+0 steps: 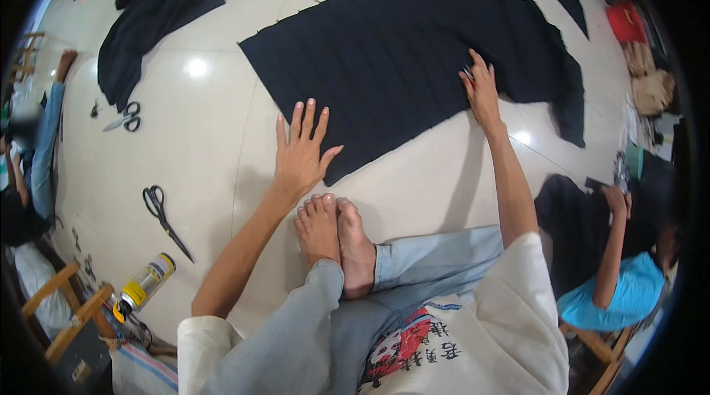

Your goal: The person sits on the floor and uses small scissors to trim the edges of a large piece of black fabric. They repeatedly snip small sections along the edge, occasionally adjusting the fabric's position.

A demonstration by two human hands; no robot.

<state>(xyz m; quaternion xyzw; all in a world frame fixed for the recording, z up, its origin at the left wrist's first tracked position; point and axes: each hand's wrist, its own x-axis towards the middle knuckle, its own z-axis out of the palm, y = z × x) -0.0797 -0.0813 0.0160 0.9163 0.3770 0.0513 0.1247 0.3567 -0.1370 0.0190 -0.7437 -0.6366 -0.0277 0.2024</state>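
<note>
A large black fabric piece (414,62) lies spread on the glossy white floor (200,173) in front of me. My left hand (302,149) presses flat on the floor, fingers apart, its fingertips and thumb at the fabric's lower left edge. My right hand (482,90) rests on the fabric farther right, near its lower edge. A small pale thing shows at its fingers; whether it is held is unclear. My bare feet (336,240) sit crossed just behind the left hand.
Black scissors (164,214) and a yellow-labelled can (148,282) lie at my left, a second pair of scissors (126,118) farther off. More black fabric (148,18) lies at the top left. A person in blue (614,284) sits at right, another (41,143) at left.
</note>
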